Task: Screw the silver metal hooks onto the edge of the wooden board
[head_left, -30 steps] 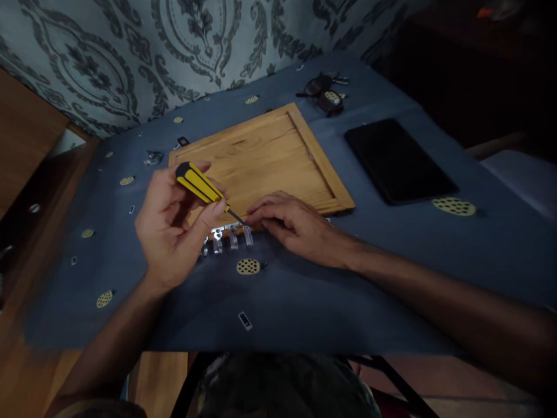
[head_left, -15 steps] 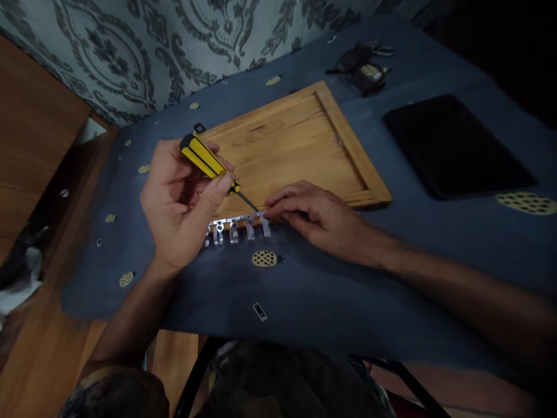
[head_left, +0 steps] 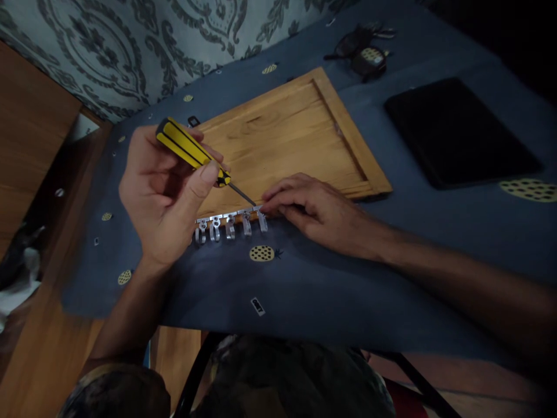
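Observation:
My left hand is closed around the yellow and black handle of a screwdriver. The shaft slants down to the right, and its tip meets the right end of a metal hook rail. Several silver hooks hang from this rail along the near edge of a framed wooden board. My right hand rests at the same end of the rail, thumb and fingertips pressed together beside the screwdriver tip. Whatever those fingertips may pinch is too small or hidden to make out.
A dark blue cloth with pineapple prints covers the table. To the right lies a black tablet-like slab. Dark sunglasses lie at the back beside what look like keys. Behind the table hangs a patterned curtain.
My left hand and the screwdriver handle have shifted left, tilting the shaft flatter. The tip stays at the rail's right end, beside my right hand. The whole view has shifted slightly.

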A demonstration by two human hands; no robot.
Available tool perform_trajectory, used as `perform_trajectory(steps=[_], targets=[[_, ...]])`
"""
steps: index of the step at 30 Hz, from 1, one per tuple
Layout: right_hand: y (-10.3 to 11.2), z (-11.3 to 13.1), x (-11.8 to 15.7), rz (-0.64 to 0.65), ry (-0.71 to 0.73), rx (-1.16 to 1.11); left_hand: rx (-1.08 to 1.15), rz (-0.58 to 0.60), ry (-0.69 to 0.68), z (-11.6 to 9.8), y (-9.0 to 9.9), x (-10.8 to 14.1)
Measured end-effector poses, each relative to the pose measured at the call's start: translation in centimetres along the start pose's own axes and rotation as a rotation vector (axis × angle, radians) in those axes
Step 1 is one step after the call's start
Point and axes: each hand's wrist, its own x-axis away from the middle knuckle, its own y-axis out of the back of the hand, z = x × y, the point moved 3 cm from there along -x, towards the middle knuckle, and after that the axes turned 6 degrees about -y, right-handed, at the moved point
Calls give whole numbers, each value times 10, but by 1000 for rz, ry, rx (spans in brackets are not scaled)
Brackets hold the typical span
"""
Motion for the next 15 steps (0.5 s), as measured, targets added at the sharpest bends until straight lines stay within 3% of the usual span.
perform_trajectory(steps=[15], targets=[[0,-1,0,-6,13,19,-60,89,52,2,-1,7]])
